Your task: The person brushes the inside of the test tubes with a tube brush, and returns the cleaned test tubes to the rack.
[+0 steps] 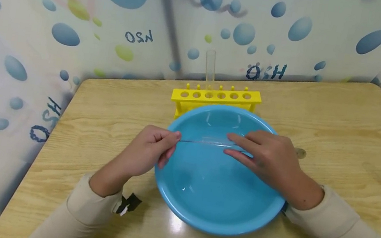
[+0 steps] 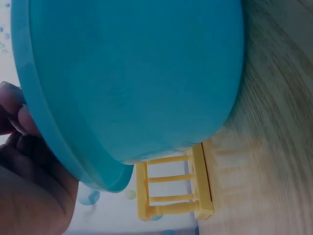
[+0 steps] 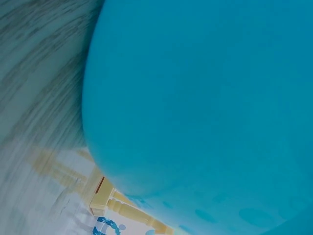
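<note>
In the head view my left hand (image 1: 151,148) pinches the thin dark wire end of what looks like a test tube brush (image 1: 188,141) between thumb and forefinger. The brush runs rightward into a clear test tube (image 1: 225,144). My right hand (image 1: 270,158) holds that tube between thumb and fingers; its far end is hidden behind the hand. Both hands are over a large blue basin (image 1: 212,226). In the left wrist view, part of the left hand (image 2: 34,181) shows beside the basin's rim. The right wrist view shows the basin's outer wall (image 3: 195,98) but no hand.
Behind the basin stands a yellow test tube rack (image 1: 216,96) with one upright clear tube (image 1: 210,70) in it. A small greyish spot or object (image 1: 300,153) shows right of the right hand. The wooden table (image 1: 340,138) meets a patterned wall (image 1: 112,48).
</note>
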Tool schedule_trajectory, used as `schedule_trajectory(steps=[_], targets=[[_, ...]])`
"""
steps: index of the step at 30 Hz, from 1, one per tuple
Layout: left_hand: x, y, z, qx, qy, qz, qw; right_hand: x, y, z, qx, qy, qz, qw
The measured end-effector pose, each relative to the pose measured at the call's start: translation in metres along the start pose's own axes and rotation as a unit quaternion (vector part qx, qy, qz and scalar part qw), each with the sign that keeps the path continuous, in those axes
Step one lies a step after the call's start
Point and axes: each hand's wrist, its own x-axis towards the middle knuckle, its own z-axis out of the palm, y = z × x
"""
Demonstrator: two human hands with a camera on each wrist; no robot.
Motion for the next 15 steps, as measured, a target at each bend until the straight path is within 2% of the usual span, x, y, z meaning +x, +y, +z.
schedule_trajectory(steps=[3,9,15], targets=[[0.0,0.0006,0.0012,-0.003,0.003,-0.014,0.9999,-0.0001,-0.0002,-0.0002,0.0,-0.003,0.002,1.0],[-0.0006,0.0014,0.0016,0.02,0.022,-0.016,0.9994,0.002,0.0006,-0.0016,0.002,-0.004,0.011,0.9999],[-0.0006,0.0044,0.001,0.013,0.016,-0.03,0.9993,0.0018,0.0006,-0.0032,-0.004,0.005,0.009,0.9999]])
